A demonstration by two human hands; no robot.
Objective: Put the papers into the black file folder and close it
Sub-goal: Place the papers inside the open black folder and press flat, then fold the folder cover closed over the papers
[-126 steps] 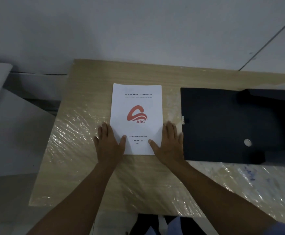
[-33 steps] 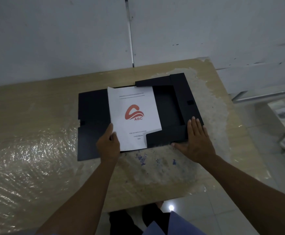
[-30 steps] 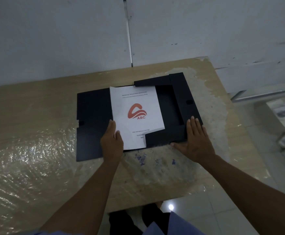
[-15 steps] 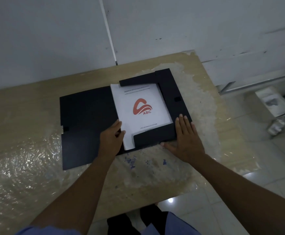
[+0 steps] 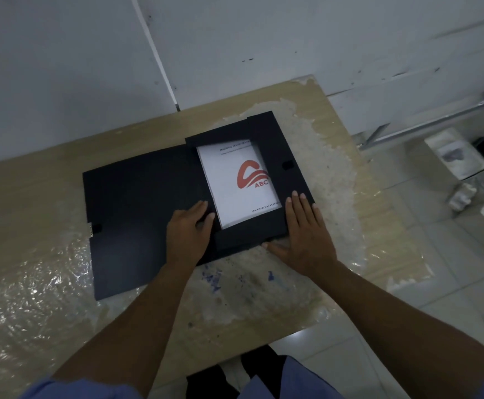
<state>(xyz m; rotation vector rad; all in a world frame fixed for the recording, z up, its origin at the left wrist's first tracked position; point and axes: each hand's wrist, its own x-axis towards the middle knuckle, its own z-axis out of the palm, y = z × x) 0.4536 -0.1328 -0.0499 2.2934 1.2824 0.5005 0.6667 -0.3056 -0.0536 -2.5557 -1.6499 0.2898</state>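
The black file folder (image 5: 137, 203) lies open on the table. White papers (image 5: 229, 185) with a red ABC logo sit in its right half, tucked under the top, right and bottom flaps, which cover their edges. My left hand (image 5: 188, 228) rests on the folder at the papers' lower left corner, fingers curled against the paper's edge; whether it grips the paper is unclear. My right hand (image 5: 304, 234) lies flat, fingers spread, on the bottom right flap corner and the table.
The wooden table (image 5: 33, 197) is wrapped in crinkled clear plastic, with blue ink stains (image 5: 214, 280) near the front. Its right edge drops to a tiled floor, where wrapped packages (image 5: 456, 156) lie. A white wall stands behind.
The papers have slid right, from lying across the folder's middle to sitting under the right-hand flaps. My left hand followed them. My right hand stayed on the bottom flap.
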